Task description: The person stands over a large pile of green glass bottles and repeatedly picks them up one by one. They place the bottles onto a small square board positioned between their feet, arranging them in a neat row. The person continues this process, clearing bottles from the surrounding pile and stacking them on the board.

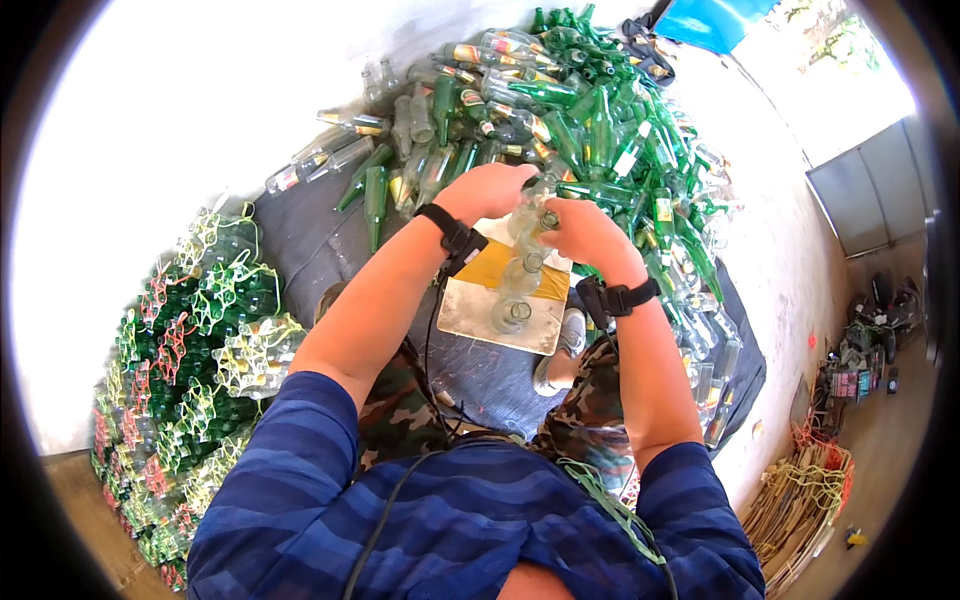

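Several clear glass bottles stand upright in a line on a small board (472,315) with a yellow band, between my knees. The nearest clear bottle (513,313) stands at the board's near part. My left hand (491,191) is at the far end of the line, its fingers closed around a bottle's upper part. My right hand (589,232) is beside it, fingers curled at the neck of another clear bottle (547,221); its exact grip is partly hidden. Just beyond both hands lies a large pile of loose green glass bottles (600,135) and clear ones.
Bundles of bottles tied with coloured plastic string (195,360) are stacked at the left. A dark sheet (300,225) lies under the pile. Pale walls stand at both sides. A bundle of flat cardboard (795,502) with string lies at the lower right.
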Action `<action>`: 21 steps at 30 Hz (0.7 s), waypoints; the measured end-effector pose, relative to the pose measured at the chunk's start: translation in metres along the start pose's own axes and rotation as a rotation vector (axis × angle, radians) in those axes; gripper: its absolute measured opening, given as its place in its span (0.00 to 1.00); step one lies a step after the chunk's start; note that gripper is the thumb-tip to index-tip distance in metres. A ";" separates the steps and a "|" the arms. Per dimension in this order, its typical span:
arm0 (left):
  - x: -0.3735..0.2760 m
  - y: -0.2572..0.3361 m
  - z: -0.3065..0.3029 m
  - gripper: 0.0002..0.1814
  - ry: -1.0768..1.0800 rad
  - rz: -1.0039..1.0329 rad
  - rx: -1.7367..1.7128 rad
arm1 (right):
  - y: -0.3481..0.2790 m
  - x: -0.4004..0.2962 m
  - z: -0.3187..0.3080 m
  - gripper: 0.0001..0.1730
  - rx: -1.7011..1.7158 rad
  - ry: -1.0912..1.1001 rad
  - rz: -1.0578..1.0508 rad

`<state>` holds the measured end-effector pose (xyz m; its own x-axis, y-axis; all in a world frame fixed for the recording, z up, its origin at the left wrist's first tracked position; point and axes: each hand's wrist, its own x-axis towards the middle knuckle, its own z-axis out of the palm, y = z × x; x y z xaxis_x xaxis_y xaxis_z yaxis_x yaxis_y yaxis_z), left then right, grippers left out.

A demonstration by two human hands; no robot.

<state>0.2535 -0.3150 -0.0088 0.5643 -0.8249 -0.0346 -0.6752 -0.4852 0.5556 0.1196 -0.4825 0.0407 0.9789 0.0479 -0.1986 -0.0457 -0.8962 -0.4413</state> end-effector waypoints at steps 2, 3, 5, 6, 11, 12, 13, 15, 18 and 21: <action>0.002 -0.006 0.003 0.27 -0.044 0.035 0.029 | 0.004 0.002 0.000 0.21 0.026 0.000 -0.024; -0.002 -0.014 0.002 0.27 -0.060 0.023 0.046 | 0.006 0.002 0.000 0.21 0.040 0.014 -0.050; -0.004 -0.023 0.005 0.24 -0.049 0.047 0.090 | 0.007 0.003 -0.002 0.21 0.037 0.004 -0.119; -0.006 -0.024 0.010 0.22 0.008 0.065 0.094 | 0.008 0.004 -0.004 0.22 0.048 -0.039 -0.060; -0.009 -0.027 0.007 0.11 0.028 0.004 0.177 | 0.008 0.003 -0.009 0.25 0.107 -0.134 0.056; -0.009 -0.028 0.005 0.12 0.020 -0.023 0.190 | 0.010 0.003 -0.007 0.25 0.114 -0.126 0.076; -0.007 -0.027 0.001 0.13 0.012 -0.034 0.200 | 0.011 0.002 -0.007 0.25 0.167 -0.124 0.127; -0.008 -0.026 -0.002 0.13 0.047 -0.105 0.169 | 0.014 0.003 -0.004 0.24 0.217 -0.140 0.189; -0.010 -0.029 -0.009 0.13 0.061 -0.141 0.162 | 0.018 0.005 -0.005 0.21 0.173 -0.158 0.195; -0.010 -0.032 -0.017 0.14 0.030 -0.167 0.146 | 0.022 0.005 -0.006 0.20 0.175 -0.175 0.217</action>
<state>0.2772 -0.2863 -0.0121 0.6862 -0.7218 -0.0898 -0.6320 -0.6528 0.4177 0.1250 -0.5043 0.0357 0.8941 -0.0474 -0.4454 -0.2982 -0.8051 -0.5128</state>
